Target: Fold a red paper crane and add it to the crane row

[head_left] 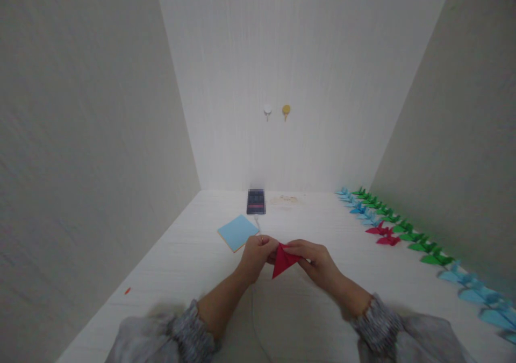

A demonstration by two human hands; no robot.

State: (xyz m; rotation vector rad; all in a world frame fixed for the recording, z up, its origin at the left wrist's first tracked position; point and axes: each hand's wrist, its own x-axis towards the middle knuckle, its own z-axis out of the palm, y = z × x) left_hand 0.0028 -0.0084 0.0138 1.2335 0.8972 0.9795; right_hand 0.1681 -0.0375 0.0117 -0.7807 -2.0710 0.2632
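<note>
A folded piece of red paper (282,263) is held up over the white table (193,266) between both hands. My left hand (257,255) pinches its left corner, fingers closed. My right hand (315,260) grips its right edge, fingers curled on the paper. The paper hangs as a triangle with its point down.
A stack of blue square sheets (237,232) lies just beyond my left hand. A dark phone (256,201) with a white cable stands at the back. Rows of folded paper cranes, green (407,233), blue (479,293) and red (382,234), line the right wall. A small red scrap (127,291) lies at left.
</note>
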